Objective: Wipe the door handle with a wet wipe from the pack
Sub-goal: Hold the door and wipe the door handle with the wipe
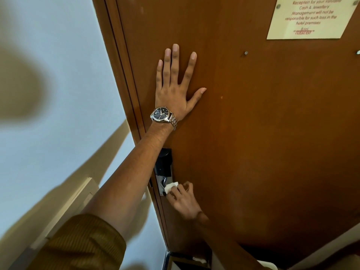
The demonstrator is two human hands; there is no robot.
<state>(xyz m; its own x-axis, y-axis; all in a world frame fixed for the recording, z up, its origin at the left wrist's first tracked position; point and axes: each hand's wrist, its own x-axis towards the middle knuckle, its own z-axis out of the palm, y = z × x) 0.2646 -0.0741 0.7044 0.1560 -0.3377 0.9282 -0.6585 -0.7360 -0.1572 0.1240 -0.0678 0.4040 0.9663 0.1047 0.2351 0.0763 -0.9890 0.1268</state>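
White and crumpled, the wet wipe (171,187) is pinched in our right hand (184,201), fingers curled tight around it, and pressed against the door handle (163,183). That handle sits low on the door, at about six o'clock from the picture's centre, on a silver plate just beneath the black lock box (164,162). How much of the handle the wipe covers we cannot tell; only a short metal piece shows to the left of the cloth, at nine o'clock from it.

Our left hand (175,88) holds nothing. It lies flat on the brown wooden door (253,133), palm down, fingers spread wide and pointing to twelve o'clock, the thumb out towards two o'clock. It rests well above the lock, at twelve o'clock from the wipe. A metal watch (162,114) with a dark face circles that wrist, and the bare forearm runs down to a mustard ribbed sleeve (83,244) at seven o'clock, crossing in front of the lock box's left edge.

At one o'clock on the door a cream notice (309,18) with red print is fixed by small metal studs. The door frame (116,75) runs along the door's left edge, and beyond it, from nine o'clock, stands a pale wall (58,133) with broad shadows. At six o'clock, below the door's foot, something white (198,260) lies in a dark spot; we cannot make out what it is.
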